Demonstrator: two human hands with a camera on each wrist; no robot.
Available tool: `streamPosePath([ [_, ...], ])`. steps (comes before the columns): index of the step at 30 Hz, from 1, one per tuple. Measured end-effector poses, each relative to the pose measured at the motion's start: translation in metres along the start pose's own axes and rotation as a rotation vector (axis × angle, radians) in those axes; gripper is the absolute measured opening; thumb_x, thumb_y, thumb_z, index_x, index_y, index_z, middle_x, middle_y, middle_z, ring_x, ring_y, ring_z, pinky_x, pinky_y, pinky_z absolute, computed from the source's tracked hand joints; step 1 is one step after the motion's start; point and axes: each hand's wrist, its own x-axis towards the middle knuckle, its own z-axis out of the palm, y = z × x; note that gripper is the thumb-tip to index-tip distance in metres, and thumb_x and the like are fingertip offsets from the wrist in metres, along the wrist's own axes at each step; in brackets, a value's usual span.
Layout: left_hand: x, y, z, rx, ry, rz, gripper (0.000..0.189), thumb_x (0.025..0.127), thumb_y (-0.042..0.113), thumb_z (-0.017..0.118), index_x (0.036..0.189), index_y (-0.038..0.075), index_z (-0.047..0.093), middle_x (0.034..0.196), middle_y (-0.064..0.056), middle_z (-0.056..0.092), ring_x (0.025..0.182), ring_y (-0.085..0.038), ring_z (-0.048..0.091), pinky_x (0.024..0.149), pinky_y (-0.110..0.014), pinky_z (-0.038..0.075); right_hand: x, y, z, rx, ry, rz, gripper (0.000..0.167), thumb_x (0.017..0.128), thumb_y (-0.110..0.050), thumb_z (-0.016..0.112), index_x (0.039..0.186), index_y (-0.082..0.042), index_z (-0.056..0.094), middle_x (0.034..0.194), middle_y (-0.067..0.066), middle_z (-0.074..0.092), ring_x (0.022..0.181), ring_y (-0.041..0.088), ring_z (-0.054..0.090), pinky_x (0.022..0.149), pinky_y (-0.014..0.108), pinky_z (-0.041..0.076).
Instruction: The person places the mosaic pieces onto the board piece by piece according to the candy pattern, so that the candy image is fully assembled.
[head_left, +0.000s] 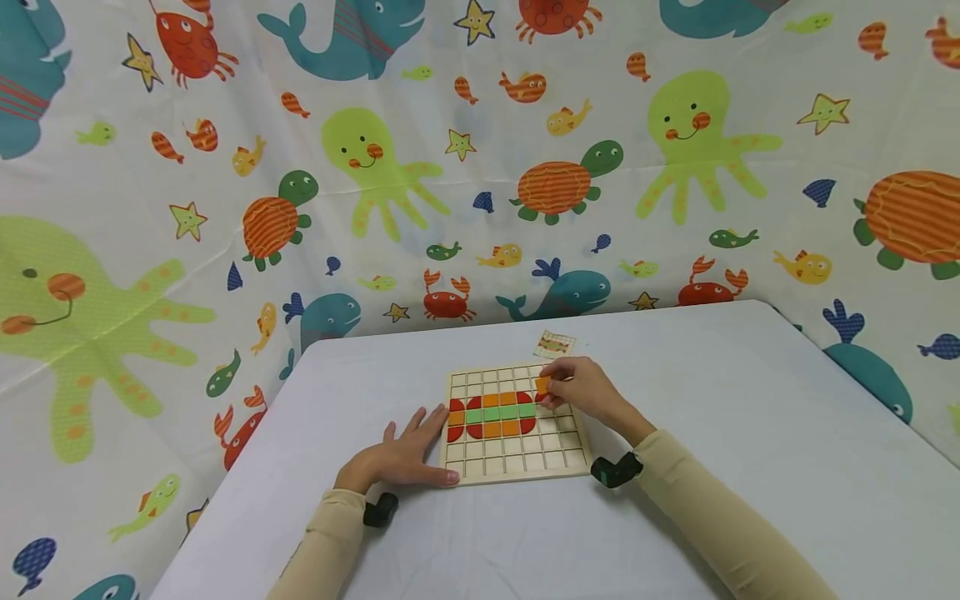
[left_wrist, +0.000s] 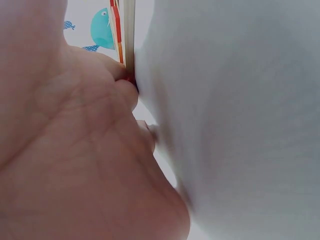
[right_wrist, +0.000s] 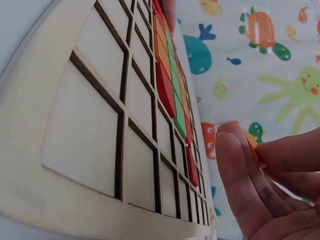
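Observation:
A light wooden board (head_left: 517,463) divided into square cells lies on the table. Green square tiles (head_left: 501,412) form a row across its middle, with orange tiles (head_left: 500,428) above and below and rounded red tiles (head_left: 474,431) at the corners. My left hand (head_left: 401,457) rests at the board's left edge, fingers spread and thumb at the near left corner. Between thumb and fingers, my right hand (head_left: 583,388) pinches an orange tile (right_wrist: 254,149), held over the board's far right part. One red tile (right_wrist: 192,166) sits in a cell beneath that hand.
Behind the board lies a small card (head_left: 555,344) printed with a similar grid pattern. A white cloth (head_left: 750,400) covers the table. Beyond its far edge hangs a curtain (head_left: 480,242) with sea animals.

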Motion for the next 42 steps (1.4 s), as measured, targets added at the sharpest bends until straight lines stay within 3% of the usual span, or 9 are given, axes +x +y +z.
streamPosePath([
  [11,0.001,-0.001,0.000,0.005,-0.002,0.000,0.120,0.085,0.060,0.083,0.173,0.012,0.017,0.179,-0.011,0.015,0.163,-0.040,0.004,0.123,-0.073,-0.003,0.001,0.004,-0.001,-0.126,0.029,0.052,0.016,0.096,-0.002,0.072,0.111,0.000,0.076,0.090,0.006,0.072,0.078,0.022,0.068,0.072,0.030,0.057],
  [23,0.001,-0.002,0.000,0.002,-0.001,0.005,0.119,0.085,0.059,0.083,0.173,0.012,0.018,0.179,-0.011,0.016,0.163,-0.040,0.005,0.123,-0.074,-0.002,0.002,0.008,0.001,-0.206,-0.010,0.049,0.015,0.094,-0.002,0.076,0.108,-0.003,0.080,0.097,0.005,0.072,0.092,0.026,0.062,0.085,0.037,0.057],
  [34,0.001,-0.001,-0.002,-0.025,-0.011,0.026,0.121,0.085,0.064,0.081,0.172,0.009,0.019,0.178,-0.014,0.015,0.162,-0.042,0.003,0.122,-0.074,-0.007,0.001,0.010,0.003,-0.236,-0.020,0.021,0.016,0.090,0.000,0.074,0.105,-0.002,0.081,0.090,0.005,0.068,0.083,0.024,0.057,0.070,0.030,0.051],
  [42,0.002,-0.001,-0.002,-0.021,-0.014,0.014,0.120,0.085,0.060,0.082,0.173,0.010,0.017,0.179,-0.013,0.013,0.163,-0.041,0.002,0.123,-0.073,-0.006,0.002,0.012,0.005,-0.285,-0.016,0.012,0.014,0.092,0.000,0.074,0.104,-0.002,0.080,0.092,0.004,0.069,0.085,0.024,0.057,0.072,0.031,0.051],
])
